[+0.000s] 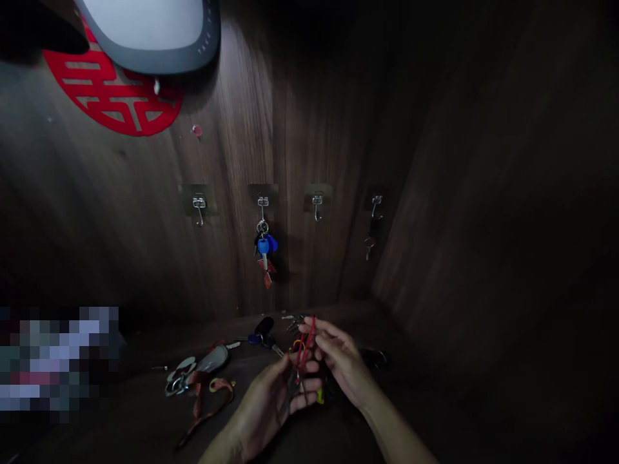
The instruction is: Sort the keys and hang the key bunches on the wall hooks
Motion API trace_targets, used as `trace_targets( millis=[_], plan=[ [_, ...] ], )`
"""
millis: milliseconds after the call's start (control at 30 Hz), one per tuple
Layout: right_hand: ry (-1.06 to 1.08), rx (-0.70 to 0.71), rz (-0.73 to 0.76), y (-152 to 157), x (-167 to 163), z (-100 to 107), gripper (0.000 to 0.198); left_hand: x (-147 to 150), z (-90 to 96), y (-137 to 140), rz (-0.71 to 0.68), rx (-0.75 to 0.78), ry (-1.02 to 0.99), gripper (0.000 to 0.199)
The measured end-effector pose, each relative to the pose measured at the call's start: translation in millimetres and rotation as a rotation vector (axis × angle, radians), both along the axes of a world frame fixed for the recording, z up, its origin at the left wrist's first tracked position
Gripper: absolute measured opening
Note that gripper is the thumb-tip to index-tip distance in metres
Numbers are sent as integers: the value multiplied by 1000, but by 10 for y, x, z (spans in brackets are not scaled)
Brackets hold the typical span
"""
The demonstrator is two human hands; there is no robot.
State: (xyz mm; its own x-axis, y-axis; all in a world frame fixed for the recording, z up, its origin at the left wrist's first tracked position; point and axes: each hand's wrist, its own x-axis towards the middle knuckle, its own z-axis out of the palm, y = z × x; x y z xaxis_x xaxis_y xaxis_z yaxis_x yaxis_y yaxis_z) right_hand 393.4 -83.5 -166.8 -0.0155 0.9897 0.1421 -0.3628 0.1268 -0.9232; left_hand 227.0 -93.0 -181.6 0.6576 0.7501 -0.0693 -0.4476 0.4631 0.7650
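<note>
- Head view: our left hand (271, 393), fingers half curled, holds the lower end of a red cord (300, 353) and blurred keys (296, 385).
- Our right hand (338, 359) pinches the cord's top, above the dark surface (145, 415).
- Ahead, we see a key bunch (264, 247) on a hook (263, 203).
</note>
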Motion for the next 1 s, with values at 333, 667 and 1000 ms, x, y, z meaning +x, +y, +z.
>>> trace_targets(
  millis=[333,667,1000],
  plan=[
    [222,-22,-64,113,89,-84,20,-19,-87,42,201,23,97,60],
    [-213,115,-159,84,181,-122,34,18,-137,113,444,183,323,57],
    [-650,254,-174,59,98,-112,16,-10,-234,199,521,226,367,59]
  ],
)
